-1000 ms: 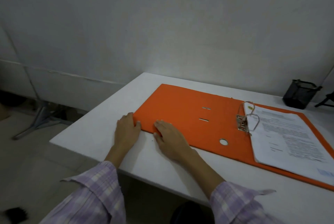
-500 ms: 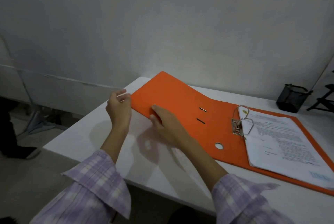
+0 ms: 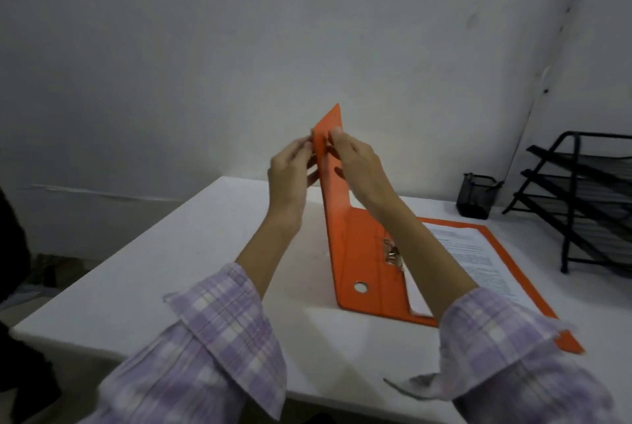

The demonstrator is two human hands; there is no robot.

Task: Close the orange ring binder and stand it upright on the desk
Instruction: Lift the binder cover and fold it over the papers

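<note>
— Presently, item one?
— Orange ring binder [image 3: 355, 252], half open on the white desk [image 3: 136, 273]. Back cover flat, running toward 4 o'clock; front cover raised nearly on edge, its top corner toward 12 o'clock. Spine hole visible near the front end.

— Contents?
— Printed sheets [image 3: 478, 256] lying on the flat cover; metal ring mechanism [image 3: 391, 252] partly hidden behind the right forearm.

— Hands?
— Left hand [image 3: 289, 170] at 9 o'clock of the raised cover, fingertips pinched on its upper edge. Right hand [image 3: 359, 163] at 3 o'clock of it, fingers closed on the same edge. Both in lilac checked sleeves [image 3: 219, 338].

— Other stock?
— Black mesh pen pot [image 3: 477, 196] at 2 o'clock from the binder, well apart; black wire tray rack [image 3: 581, 198] at 3 o'clock of the pot.
</note>
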